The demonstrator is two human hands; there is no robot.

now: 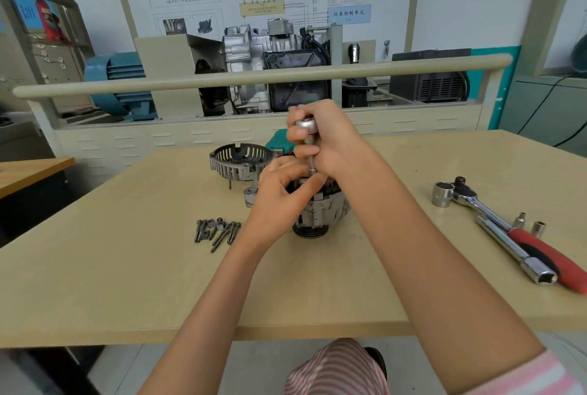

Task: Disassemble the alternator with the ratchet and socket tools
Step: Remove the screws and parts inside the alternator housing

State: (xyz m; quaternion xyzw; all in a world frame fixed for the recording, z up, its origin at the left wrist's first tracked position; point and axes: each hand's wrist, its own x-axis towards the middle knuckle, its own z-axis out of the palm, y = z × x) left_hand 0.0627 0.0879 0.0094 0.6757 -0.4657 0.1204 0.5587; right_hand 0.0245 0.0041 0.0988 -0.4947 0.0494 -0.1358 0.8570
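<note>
Nearest the viewer, a striped pink sleeve (524,375) is seen at the right forearm, and both arms reach forward over the pale wood-grain tabletop (127,283). At the middle of that table the grey cast-metal alternator body (320,213) is stood on its grooved pulley (310,231), partly hidden by the hands. The left hand (281,191) is curled against its upper side and its thumb and fingers appear to steady the lower end of the slim chrome driver shaft (309,153). The right hand (320,137) is closed around that shaft just under its round silver knob — a firm wrapped grip.

The step in hand is judged to be the loosening of a fastener on top of the housing. It would be done well if the shaft were kept upright and pressed squarely down, with the body braced against turning — a tilted socket could slip off the head.

To the left, a cluster of dark removed bolts (217,231) is laid out. To the right lie a red-handled chrome ratchet with a large socket (470,201) and a long chrome extension bar (517,255) touching it. Farther back, a slotted grey end cover (236,161) is set aside.
</note>
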